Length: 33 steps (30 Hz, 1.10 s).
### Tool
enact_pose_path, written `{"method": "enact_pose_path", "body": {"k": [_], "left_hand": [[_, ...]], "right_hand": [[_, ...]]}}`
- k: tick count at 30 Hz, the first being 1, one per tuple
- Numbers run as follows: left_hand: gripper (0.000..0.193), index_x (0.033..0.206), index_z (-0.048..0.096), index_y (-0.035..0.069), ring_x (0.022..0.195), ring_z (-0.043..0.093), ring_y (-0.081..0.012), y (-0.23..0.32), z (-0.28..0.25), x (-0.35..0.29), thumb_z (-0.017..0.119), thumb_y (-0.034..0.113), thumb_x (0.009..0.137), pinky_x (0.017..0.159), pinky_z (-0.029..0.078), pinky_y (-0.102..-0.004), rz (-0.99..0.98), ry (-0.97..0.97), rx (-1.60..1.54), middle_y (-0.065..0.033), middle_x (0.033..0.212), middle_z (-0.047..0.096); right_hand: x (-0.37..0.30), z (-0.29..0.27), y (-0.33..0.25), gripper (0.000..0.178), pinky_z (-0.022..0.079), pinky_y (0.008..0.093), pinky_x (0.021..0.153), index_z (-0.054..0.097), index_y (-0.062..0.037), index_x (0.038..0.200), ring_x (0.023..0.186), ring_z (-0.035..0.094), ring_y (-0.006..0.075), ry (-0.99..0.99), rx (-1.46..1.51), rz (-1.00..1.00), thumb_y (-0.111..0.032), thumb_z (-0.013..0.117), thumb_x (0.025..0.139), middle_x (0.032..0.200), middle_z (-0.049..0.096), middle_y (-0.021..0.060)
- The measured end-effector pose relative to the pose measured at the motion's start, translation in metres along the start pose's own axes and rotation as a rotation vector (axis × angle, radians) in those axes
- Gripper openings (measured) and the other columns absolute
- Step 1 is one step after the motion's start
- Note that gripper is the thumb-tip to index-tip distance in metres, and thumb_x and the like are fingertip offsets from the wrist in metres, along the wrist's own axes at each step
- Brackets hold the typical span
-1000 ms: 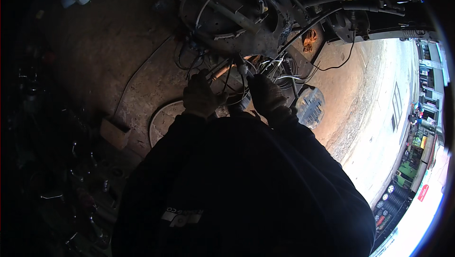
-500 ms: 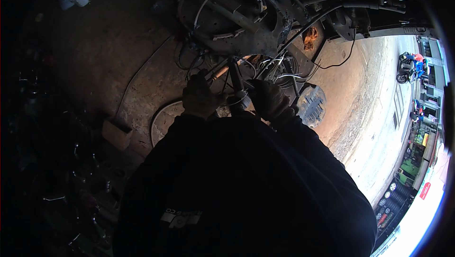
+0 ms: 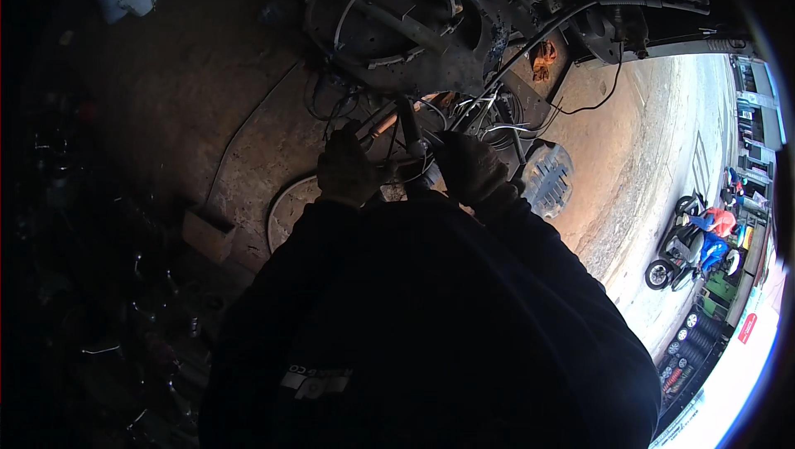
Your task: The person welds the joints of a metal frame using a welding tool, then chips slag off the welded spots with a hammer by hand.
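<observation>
My left hand (image 3: 346, 172), in a work glove, is closed beside a dark upright metal tube (image 3: 409, 128). A dark bar shows at its fingertips, but what it grips is too dim to tell. Across the tube, my gloved right hand (image 3: 474, 171) is also closed; its fingers lie in shadow near the tube and hide what they hold. An orange-brown rod (image 3: 384, 124) slants between the left hand and the tube. Just beyond both hands sits a large dark metal frame (image 3: 397, 60) with a curved metal ring across it. A tangle of wires (image 3: 502, 118) hangs to the right.
A pale slotted plate (image 3: 548, 179) rests on the floor right of my hands. An orange cloth (image 3: 543, 62) lies farther off. To the left are a small box (image 3: 207, 235), a thin cable (image 3: 240, 130) and loose tools in the dark. A motorbike (image 3: 683, 250) with riders is on the street.
Both hands stay close to the tube, still closed; the right one has shifted slightly. The motorbike has come nearer along the street. The view has tilted a little.
</observation>
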<state>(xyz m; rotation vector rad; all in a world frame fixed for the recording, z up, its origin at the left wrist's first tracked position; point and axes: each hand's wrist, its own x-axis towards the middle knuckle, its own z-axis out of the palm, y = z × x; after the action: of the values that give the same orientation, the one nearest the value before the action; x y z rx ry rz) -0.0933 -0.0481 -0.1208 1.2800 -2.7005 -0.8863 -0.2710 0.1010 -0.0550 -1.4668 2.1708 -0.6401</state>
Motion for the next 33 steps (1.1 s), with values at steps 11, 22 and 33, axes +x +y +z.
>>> {"method": "enact_pose_path", "body": {"k": [11, 22, 33], "left_hand": [[0.099, 0.147, 0.044, 0.003, 0.125, 0.059, -0.0403, 0.0, 0.005, -0.002, 0.086, 0.049, 0.069, 0.1, 0.052, -0.0526, -0.001, 0.048, 0.03, -0.0222, 0.135, 0.055], [0.104, 0.151, 0.04, 0.003, 0.124, 0.059, -0.039, 0.01, -0.014, 0.0, 0.087, 0.045, 0.068, 0.103, 0.052, -0.0493, -0.032, -0.095, -0.038, -0.0208, 0.137, 0.054], [0.107, 0.15, 0.041, 0.001, 0.125, 0.06, -0.0382, 0.013, -0.009, 0.002, 0.088, 0.048, 0.067, 0.104, 0.052, -0.0485, -0.056, -0.054, -0.028, -0.0229, 0.136, 0.056]], "right_hand": [[0.019, 0.002, -0.001, 0.025, 0.056, 0.0481, 0.077, 0.068, -0.0065, 0.121, 0.093, 0.069, 0.039, -0.107, -0.03, 0.048, -0.014, 0.059, 0.099, 0.104, 0.069, 0.0184], [-0.002, 0.02, 0.043, 0.027, 0.053, 0.0506, 0.074, 0.066, -0.0046, 0.112, 0.089, 0.069, 0.0427, 0.17, 0.026, 0.087, -0.028, 0.059, 0.101, 0.092, 0.069, 0.0191], [-0.019, 0.0, 0.005, 0.024, 0.053, 0.0442, 0.063, 0.067, -0.0001, 0.116, 0.071, 0.069, 0.0314, 0.328, 0.284, -0.127, -0.019, 0.057, 0.105, 0.086, 0.07, 0.0157]]}}
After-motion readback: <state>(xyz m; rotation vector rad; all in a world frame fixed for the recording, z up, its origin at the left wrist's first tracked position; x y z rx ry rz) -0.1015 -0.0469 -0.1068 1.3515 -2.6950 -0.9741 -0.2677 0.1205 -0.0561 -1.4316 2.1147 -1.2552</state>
